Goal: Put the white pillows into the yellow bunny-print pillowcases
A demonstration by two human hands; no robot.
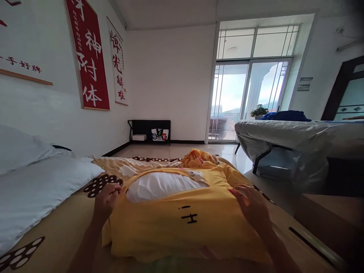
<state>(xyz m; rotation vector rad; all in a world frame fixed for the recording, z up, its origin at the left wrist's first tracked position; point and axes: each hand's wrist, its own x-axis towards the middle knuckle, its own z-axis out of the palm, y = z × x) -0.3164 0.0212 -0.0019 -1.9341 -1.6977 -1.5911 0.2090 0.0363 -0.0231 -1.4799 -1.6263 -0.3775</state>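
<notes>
Pillow (pixel 159 185) soft, light; grip case (pixel 184 223) hem. Left hand (pixel 106 199) pinches the opening edge (loose cloth), right hand (pixel 251 206) flat, released.

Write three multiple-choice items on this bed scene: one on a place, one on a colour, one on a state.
1. Where does the right hand rest?
A. on the yellow pillowcase
B. on the grey table
C. on the wall banner

2. What colour is the pillow showing through the pillowcase opening?
A. red
B. white
C. blue

3. How far is that pillow inside the pillowcase?
A. fully covered
B. wholly outside it
C. partly in, far end bare

Answers: 1 A, the palm lies flat on the yellow cloth. 2 B, white shows in the opening. 3 C, the left hand grips the opening's edge with the pillow exposed there.
</notes>
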